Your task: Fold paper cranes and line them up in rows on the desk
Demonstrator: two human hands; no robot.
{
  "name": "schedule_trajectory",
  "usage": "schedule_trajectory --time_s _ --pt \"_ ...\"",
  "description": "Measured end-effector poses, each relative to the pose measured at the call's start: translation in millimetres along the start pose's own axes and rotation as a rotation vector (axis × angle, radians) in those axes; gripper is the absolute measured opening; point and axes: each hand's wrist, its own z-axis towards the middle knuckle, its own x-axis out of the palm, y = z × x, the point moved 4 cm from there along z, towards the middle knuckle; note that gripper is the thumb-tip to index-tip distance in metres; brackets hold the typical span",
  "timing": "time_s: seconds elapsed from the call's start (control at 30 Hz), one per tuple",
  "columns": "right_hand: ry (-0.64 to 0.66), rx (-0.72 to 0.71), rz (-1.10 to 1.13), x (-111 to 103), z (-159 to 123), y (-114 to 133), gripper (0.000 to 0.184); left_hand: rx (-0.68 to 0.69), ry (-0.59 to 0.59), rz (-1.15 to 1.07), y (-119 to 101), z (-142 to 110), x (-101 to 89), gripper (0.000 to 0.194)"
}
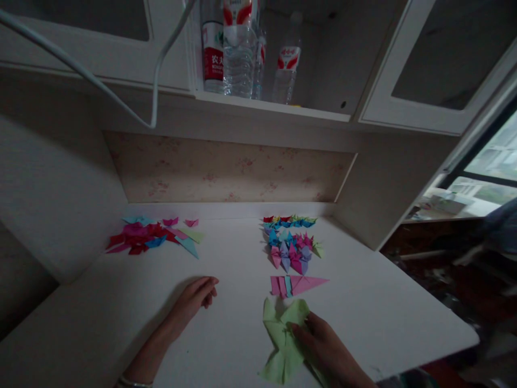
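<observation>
Your right hand pinches a light-green, creased, partly folded sheet of paper by its right side, thumb against fingers, above the near part of the white, smooth-topped table. Your left hand rests on the tabletop, well apart from the sheet, fingers curled together. Just beyond the sheet lie pink and blue flat-folded paper pieces; behind these stand rows of multicoloured, pointed origami figures.

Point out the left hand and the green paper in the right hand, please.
Left hand [197, 292]: head view, middle of the hand.
Green paper [287, 350]: head view, middle of the creased sheet.
</observation>
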Motion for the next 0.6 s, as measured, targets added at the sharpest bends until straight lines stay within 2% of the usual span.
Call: schedule_trajectory --time_s 0.27,0.37,0.43,0.53,0.6 --pt "-0.06 -0.014 -0.373 -38.2 6.3 -13.4 0.064 0.009 -0.031 0.038 3.3 1.4 1.7 0.034" --pt "-0.151 0.008 -0.52 -53.2 1.8 -19.4 0.063 -0.012 -0.032 0.028 9.6 5.4 1.8 0.036" --pt "-0.245 -0.026 -0.62 -61.8 -2.6 -16.8 0.058 -0.021 -0.034 0.015 12.7 7.9 2.4 0.035" --pt "-0.352 -0.126 -0.687 -62.5 -4.6 -1.9 0.053 -0.044 -0.046 -0.017 14.4 8.8 3.1 0.034" --pt "-0.329 -0.165 -0.614 -47.6 0.9 10.5 0.049 -0.062 -0.056 -0.046 14.8 8.0 2.6 0.033"
